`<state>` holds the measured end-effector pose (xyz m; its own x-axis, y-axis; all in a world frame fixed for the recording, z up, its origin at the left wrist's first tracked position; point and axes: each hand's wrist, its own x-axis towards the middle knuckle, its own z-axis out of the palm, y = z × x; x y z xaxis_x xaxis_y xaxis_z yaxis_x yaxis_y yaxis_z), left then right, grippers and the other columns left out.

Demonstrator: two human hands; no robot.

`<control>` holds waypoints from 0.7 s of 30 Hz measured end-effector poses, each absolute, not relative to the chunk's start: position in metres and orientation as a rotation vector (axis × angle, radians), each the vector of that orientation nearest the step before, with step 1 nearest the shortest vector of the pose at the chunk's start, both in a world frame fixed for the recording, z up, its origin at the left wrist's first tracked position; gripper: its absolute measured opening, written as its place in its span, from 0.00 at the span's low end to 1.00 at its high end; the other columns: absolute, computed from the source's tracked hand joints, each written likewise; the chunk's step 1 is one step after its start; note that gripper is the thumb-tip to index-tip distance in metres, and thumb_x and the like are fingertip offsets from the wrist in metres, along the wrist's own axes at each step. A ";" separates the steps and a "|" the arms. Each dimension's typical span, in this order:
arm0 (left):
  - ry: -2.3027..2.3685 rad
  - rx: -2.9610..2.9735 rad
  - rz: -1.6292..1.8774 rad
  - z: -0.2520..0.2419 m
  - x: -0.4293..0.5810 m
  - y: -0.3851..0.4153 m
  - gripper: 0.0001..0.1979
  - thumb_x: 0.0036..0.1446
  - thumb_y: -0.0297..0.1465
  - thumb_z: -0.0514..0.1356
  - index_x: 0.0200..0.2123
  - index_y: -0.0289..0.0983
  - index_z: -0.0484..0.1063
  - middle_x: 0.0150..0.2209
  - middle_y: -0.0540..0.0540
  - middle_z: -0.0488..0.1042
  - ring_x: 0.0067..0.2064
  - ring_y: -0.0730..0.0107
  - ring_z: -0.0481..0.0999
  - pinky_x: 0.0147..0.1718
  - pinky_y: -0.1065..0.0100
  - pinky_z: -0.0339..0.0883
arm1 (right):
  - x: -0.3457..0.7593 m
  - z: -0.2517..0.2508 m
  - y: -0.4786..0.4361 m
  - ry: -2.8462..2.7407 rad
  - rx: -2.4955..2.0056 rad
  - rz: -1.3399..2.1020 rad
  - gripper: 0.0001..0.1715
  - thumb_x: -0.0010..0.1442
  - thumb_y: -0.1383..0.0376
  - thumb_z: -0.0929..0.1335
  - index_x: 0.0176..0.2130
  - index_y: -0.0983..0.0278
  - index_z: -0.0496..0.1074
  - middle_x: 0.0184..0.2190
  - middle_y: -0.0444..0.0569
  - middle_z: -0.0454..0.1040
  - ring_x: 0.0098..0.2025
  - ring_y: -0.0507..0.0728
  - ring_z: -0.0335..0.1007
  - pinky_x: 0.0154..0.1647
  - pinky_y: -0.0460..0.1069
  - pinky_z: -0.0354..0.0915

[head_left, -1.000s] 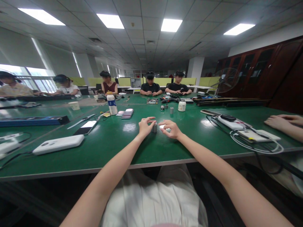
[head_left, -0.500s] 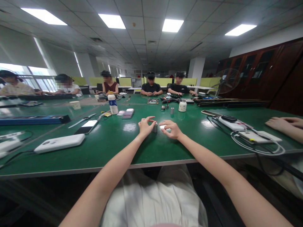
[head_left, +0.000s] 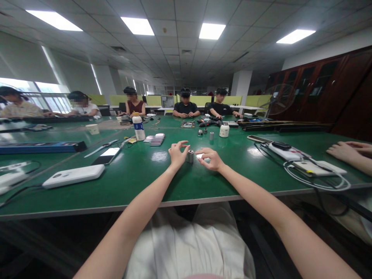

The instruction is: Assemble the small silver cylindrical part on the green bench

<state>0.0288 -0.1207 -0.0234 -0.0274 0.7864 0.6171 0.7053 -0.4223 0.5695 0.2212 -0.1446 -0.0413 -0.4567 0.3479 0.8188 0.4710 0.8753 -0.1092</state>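
Observation:
A small grey metal cylinder (head_left: 190,156) stands upright on the green table (head_left: 186,182), between my two hands. My left hand (head_left: 178,154) is just left of it, thumb and fingers apart, with nothing held. To the right of the cylinder, my right hand (head_left: 211,159) hovers with its fingers curved and apart, and it is empty too. Beyond my hands stand another small grey cylinder (head_left: 211,136) and a white jar (head_left: 224,130). Small dark metal parts (head_left: 200,132) lie left of that second cylinder.
Left are a bottle (head_left: 138,127), a phone (head_left: 107,155) and a white power bank (head_left: 73,176). Right are cables, a white device (head_left: 319,169) and another person's hands (head_left: 345,150). Several people sit across the table, near a circuit board (head_left: 188,124).
My left hand has moved slightly left, off the top of the cylinder, so more of the cylinder shows. My right hand has hardly moved.

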 end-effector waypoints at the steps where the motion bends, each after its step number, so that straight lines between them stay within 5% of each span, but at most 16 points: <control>1: 1.685 2.106 1.459 -0.024 0.025 -0.119 0.14 0.62 0.39 0.57 0.51 0.47 0.71 0.44 0.49 0.80 0.54 0.59 0.67 0.54 0.59 0.52 | 0.221 -0.042 -0.144 -2.093 -0.596 -0.163 0.16 0.60 0.62 0.67 0.21 0.60 0.72 0.41 0.50 0.81 0.45 0.60 0.77 0.55 0.62 0.67; 10: 2.003 1.963 1.134 -0.042 -0.021 -0.093 0.07 0.54 0.33 0.63 0.37 0.45 0.77 0.35 0.47 0.83 0.52 0.49 0.69 0.49 0.52 0.55 | 0.222 -0.042 -0.144 -2.094 -0.605 -0.154 0.16 0.60 0.62 0.67 0.21 0.60 0.72 0.41 0.49 0.81 0.46 0.60 0.76 0.55 0.62 0.67; 21: 2.033 2.007 1.101 -0.040 -0.018 -0.095 0.11 0.56 0.37 0.62 0.43 0.45 0.76 0.37 0.46 0.83 0.54 0.53 0.70 0.50 0.55 0.54 | 0.221 -0.041 -0.144 -2.080 -0.570 -0.199 0.16 0.60 0.63 0.67 0.21 0.60 0.71 0.40 0.51 0.81 0.44 0.60 0.77 0.53 0.61 0.69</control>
